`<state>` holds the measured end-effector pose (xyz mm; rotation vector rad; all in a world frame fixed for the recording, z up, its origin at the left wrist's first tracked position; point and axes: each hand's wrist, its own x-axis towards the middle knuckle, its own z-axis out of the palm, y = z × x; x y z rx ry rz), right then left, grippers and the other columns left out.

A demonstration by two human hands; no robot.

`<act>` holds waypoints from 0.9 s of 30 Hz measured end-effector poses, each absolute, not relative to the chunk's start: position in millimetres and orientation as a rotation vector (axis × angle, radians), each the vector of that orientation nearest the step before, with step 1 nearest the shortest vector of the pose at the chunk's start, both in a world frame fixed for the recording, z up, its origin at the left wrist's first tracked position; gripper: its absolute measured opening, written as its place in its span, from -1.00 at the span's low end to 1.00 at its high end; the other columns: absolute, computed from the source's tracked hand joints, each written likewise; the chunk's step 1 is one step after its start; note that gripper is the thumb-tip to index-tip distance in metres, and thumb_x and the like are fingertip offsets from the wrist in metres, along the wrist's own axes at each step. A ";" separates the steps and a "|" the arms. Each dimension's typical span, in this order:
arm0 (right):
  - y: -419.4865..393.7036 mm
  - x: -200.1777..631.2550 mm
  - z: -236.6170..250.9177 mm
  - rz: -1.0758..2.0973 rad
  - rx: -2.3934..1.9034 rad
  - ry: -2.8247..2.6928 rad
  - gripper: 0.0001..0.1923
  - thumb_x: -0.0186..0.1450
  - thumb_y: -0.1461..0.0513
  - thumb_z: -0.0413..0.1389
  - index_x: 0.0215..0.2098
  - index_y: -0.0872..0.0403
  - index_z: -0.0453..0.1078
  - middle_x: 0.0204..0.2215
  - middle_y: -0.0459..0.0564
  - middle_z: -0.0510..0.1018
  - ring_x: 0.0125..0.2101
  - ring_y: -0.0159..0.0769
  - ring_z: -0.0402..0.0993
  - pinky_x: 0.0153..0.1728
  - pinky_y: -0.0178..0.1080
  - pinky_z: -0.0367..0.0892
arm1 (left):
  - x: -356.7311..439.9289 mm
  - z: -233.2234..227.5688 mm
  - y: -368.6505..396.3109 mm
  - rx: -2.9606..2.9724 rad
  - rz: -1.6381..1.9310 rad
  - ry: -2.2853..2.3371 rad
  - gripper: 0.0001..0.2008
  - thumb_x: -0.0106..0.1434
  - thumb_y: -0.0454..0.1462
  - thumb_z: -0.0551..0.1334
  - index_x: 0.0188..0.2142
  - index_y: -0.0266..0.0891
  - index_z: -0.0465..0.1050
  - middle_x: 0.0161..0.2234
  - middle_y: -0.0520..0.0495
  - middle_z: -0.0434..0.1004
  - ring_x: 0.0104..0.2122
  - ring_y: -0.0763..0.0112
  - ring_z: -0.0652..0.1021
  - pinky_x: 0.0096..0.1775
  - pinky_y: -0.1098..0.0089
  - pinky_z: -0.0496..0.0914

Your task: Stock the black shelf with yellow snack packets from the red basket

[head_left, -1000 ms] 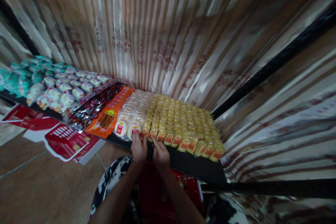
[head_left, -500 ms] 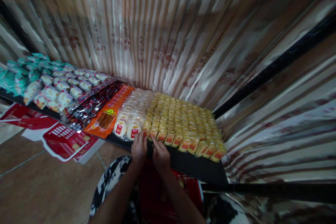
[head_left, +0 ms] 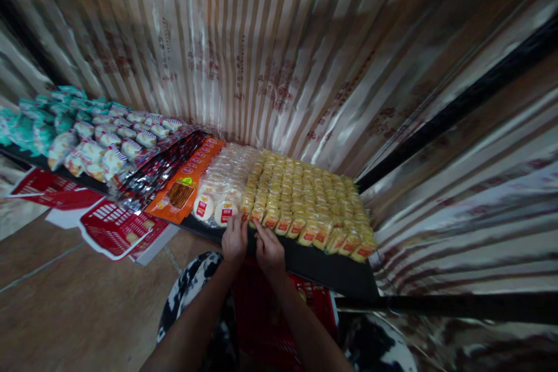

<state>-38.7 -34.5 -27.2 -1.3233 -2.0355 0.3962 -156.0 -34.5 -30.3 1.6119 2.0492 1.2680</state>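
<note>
Rows of small yellow wrapped cakes [head_left: 305, 197] stand packed close together on a black shelf [head_left: 335, 273]. At the front left corner of these rows, my left hand [head_left: 235, 239] has its fingers stretched up against the front packets. My right hand [head_left: 269, 249] is close beside it, index finger extended and its tip touching a front packet; the other fingers are partly curled. Neither hand visibly lifts a packet. Just left of my left hand lie round white wrapped cakes [head_left: 203, 207] with red labels, in rows of clear wrap.
Further left on the shelf are an orange snack packet [head_left: 187, 180], dark shiny packets [head_left: 161, 168], white packets [head_left: 114, 160] and green packets [head_left: 43, 122]. Red baskets [head_left: 113, 229] are below; another red basket [head_left: 311, 296] is under my arms. A striped curtain [head_left: 279, 58] hangs behind, crossed by a black pole [head_left: 457, 102].
The view has shifted slightly, so the shelf sits a little higher and further right. Both hands stay at the same front packets, with hardly any movement against them.
</note>
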 end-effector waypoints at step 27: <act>-138.6 33.3 -100.0 1.076 -2.151 -1.764 -0.62 0.23 0.33 -0.13 -0.05 0.16 0.37 -0.22 0.13 0.55 -0.17 -0.21 0.48 -0.14 -0.25 0.29 | -87.4 -88.5 -128.9 1.775 0.406 1.568 -0.71 0.21 -0.39 -0.05 -0.17 -0.28 0.39 -0.12 -0.19 0.42 -0.10 0.31 0.42 -0.02 0.32 0.28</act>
